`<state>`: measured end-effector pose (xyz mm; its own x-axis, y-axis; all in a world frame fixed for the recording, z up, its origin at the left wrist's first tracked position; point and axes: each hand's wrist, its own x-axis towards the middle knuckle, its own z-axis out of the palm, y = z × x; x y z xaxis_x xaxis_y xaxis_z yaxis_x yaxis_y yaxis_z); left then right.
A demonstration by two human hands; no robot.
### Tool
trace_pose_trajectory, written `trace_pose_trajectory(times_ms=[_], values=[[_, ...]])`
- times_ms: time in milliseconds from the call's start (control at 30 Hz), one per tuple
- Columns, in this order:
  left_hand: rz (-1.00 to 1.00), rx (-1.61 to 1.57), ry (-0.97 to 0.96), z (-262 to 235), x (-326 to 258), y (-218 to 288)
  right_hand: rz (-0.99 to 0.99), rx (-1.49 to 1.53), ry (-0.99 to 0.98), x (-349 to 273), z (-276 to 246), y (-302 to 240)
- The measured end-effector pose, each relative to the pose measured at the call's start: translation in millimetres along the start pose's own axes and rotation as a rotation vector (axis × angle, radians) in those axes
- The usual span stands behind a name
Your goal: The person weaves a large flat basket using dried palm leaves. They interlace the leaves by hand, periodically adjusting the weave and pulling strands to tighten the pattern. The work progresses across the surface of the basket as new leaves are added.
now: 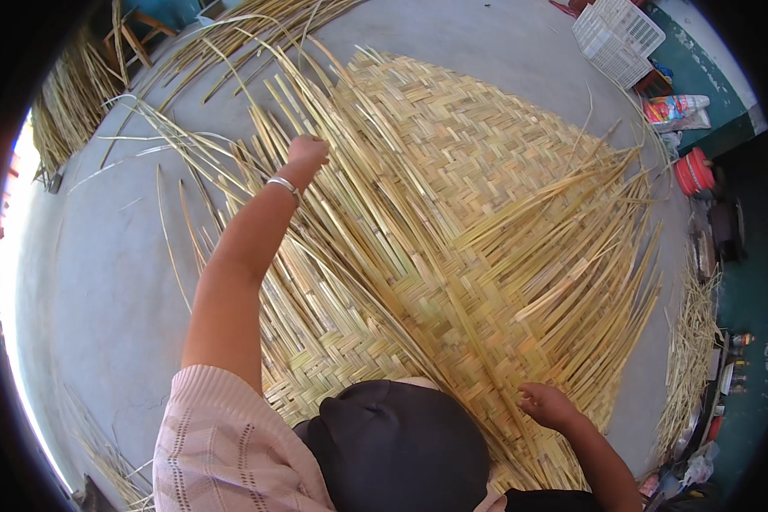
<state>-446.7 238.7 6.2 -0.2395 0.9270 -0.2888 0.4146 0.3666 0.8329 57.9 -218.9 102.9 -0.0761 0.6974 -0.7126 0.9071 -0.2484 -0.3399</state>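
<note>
A large woven mat point(478, 128) of flat, pale yellow-green split cane lies on the floor, its herringbone weave showing at the far side and near me. Long loose strips point(341, 222) run diagonally across its left part. My left hand point(307, 154), with a silver bangle at the wrist, is stretched far forward and closed around a strip among them. Lower right, my right hand point(548, 406) hovers close over the weave with curled fingers; whether a strip is between them cannot be made out. More unwoven strips point(572, 273) fan out along the mat's right side.
A dark cloth-covered rounded shape point(401, 452) covers the mat's near edge. Loose cane point(256, 34) lies beyond the mat, and a bundle point(72, 102) stands far left. Along the right wall are a white plastic crate point(619, 38), a red round object point(695, 173) and dry strips point(693, 358).
</note>
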Motion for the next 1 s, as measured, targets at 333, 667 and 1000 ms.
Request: trace_pose_trajectory(times_ms=[333, 667, 1000], values=[[-0.035, 0.315, 0.034, 60.5, 2.3, 0.7, 0.149, -0.064, -0.053, -8.2, -10.5, 5.3], [-0.02, 0.381, 0.034, 57.5, 14.5, -11.9, 0.128, -0.113, -0.079, 9.0, 2.3, 32.4], [-0.205, -0.117, 0.088, 61.7, -0.2, 2.6, 0.153, -0.154, -0.169, -3.6, 13.0, 40.4]])
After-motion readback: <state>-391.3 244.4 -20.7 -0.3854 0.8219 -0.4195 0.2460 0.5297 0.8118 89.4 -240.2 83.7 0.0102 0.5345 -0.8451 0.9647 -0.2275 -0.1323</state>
